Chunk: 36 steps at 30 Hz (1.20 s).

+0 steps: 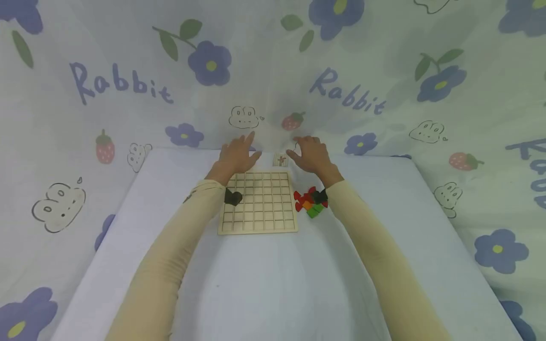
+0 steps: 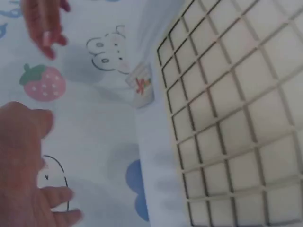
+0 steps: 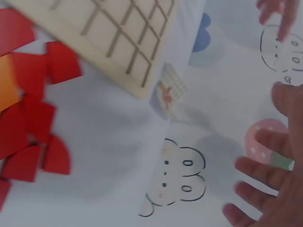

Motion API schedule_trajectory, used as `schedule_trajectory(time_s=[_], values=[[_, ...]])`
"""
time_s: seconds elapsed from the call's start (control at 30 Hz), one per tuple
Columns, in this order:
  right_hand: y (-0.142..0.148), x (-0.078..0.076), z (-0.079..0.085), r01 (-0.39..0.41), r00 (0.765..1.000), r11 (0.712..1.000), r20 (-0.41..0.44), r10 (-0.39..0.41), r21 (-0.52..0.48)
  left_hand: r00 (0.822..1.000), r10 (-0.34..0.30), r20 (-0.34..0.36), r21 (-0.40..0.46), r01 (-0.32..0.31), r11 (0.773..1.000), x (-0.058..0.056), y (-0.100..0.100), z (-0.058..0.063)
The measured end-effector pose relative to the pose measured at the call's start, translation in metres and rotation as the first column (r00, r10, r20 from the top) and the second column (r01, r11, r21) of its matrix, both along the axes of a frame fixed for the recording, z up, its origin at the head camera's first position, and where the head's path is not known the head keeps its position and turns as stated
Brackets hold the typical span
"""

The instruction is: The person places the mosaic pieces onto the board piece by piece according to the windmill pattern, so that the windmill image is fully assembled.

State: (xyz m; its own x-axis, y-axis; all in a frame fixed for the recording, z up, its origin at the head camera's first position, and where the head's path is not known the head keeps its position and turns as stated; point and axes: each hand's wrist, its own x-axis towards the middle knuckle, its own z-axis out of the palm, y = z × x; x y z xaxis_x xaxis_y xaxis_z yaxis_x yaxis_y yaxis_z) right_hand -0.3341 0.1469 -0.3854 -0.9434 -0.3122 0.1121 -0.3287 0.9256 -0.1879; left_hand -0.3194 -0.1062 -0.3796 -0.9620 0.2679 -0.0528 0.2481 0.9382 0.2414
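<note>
My left hand (image 1: pixel 238 155) hovers beyond the far left part of a pale wooden grid board (image 1: pixel 260 203), its fingers spread and holding nothing. Across from it, my right hand (image 1: pixel 313 154) is also empty, with fingers apart, as the right wrist view confirms. Between the two hands a small card (image 1: pixel 280 159) with a grid and a reddish figure stands at the back of the table, touched by neither hand. The board's visible squares hold no pieces. Right of the board lies a cluster of red pieces (image 3: pixel 31 71), with orange (image 1: pixel 307 205) and green pieces (image 1: pixel 314 210) among them.
A white cloth covers the table (image 1: pixel 264 284). Behind it hangs a curtain (image 1: pixel 264 71) printed with flowers, rabbits and strawberries. A dark wrist device (image 1: pixel 233 197) on the left sleeve covers part of the board; another (image 1: pixel 320 196) overlaps the pieces.
</note>
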Motion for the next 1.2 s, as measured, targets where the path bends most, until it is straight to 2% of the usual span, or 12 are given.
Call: schedule_trajectory(time_s=[0.13, 0.23, 0.33, 0.47, 0.57, 0.67, 0.8, 1.03, 1.2], values=[[0.016, 0.017, -0.02, -0.045, 0.992, 0.999, 0.116, 0.047, -0.019, 0.993, -0.043, 0.109, 0.037, 0.039, 0.999, 0.022, -0.027, -0.02], [0.026, 0.032, -0.036, -0.03, 0.971, 0.999, 0.235, 0.036, -0.03, 0.987, -0.07, 0.145, 0.041, 0.065, 0.997, 0.042, -0.046, -0.04], [0.031, 0.044, -0.049, -0.015, 0.951, 0.999, 0.307, 0.028, -0.043, 0.977, -0.085, 0.196, 0.041, 0.079, 0.996, 0.064, -0.06, -0.057], [0.035, 0.055, -0.065, -0.029, 0.952, 0.997, 0.302, 0.049, -0.071, 0.965, -0.103, 0.241, 0.035, 0.098, 0.995, 0.093, -0.069, -0.074], [0.036, 0.061, -0.074, -0.044, 0.963, 0.996, 0.263, 0.064, -0.084, 0.964, -0.126, 0.232, 0.05, 0.118, 0.992, 0.107, -0.072, -0.083], [0.036, 0.066, -0.082, -0.041, 0.971, 0.994, 0.229, 0.064, -0.105, 0.967, -0.144, 0.211, 0.082, 0.13, 0.988, 0.113, -0.073, -0.092], [0.035, 0.07, -0.089, -0.014, 0.979, 0.992, 0.2, 0.04, -0.129, 0.969, -0.145, 0.198, 0.091, 0.13, 0.987, 0.115, -0.072, -0.102], [0.03, 0.073, -0.088, 0.023, 0.983, 0.991, 0.184, 0.002, -0.134, 0.976, -0.148, 0.157, 0.162, 0.122, 0.979, 0.119, -0.071, -0.107], [0.029, 0.071, -0.088, 0.027, 0.98, 0.989, 0.2, 0.003, -0.148, 0.98, -0.132, 0.146, 0.156, 0.109, 0.982, 0.12, -0.074, -0.113]])
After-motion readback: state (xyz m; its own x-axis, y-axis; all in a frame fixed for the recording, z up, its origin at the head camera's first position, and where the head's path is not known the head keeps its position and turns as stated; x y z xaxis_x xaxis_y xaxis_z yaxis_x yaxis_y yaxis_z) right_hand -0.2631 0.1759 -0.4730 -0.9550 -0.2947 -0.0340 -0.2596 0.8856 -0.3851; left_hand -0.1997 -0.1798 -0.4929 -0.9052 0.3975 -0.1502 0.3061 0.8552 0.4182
